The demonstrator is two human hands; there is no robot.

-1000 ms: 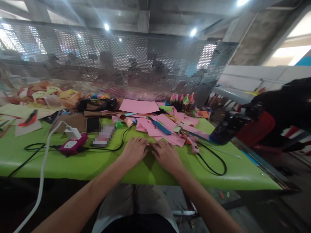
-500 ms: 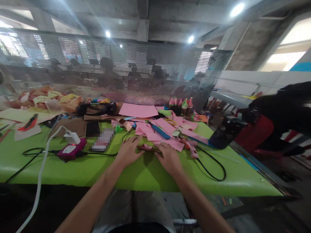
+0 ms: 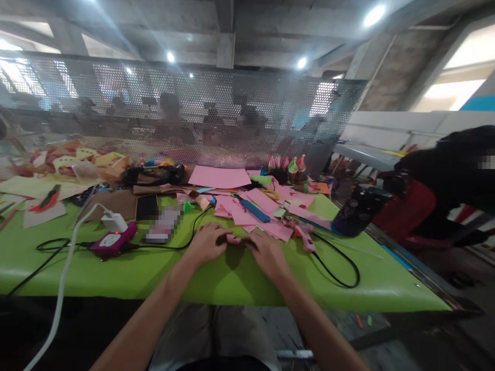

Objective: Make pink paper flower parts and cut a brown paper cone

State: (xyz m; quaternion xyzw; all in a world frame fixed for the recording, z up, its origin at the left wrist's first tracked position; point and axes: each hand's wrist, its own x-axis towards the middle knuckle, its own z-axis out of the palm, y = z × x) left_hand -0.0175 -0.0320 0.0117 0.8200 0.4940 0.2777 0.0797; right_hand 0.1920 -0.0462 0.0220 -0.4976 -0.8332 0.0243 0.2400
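Note:
Between my two hands, low over the green table (image 3: 232,283), is a small roll of pink paper (image 3: 233,239). My left hand (image 3: 209,244) has its fingers closed on the left end of the roll. At the other end the fingers of my right hand (image 3: 266,250) are curled in on it. Both hands' fingertips are partly hidden. Just beyond them lie loose pink paper pieces (image 3: 280,229) with a blue-handled tool (image 3: 255,210) on top. Right of my right hand rests a pink glue gun (image 3: 307,239) with a black cord.
To the left are a magenta power socket (image 3: 116,241) with a white plug, a phone (image 3: 164,225) and orange-handled cutters (image 3: 48,200). A dark bottle (image 3: 358,211) stands right. Small paper cones (image 3: 297,167) stand before a perforated metal screen (image 3: 216,123). A person (image 3: 456,175) sits at far right.
My hands have drawn slightly closer around the pink roll, and my left fingers, stretched out before, are now curled in. The view has shifted slightly.

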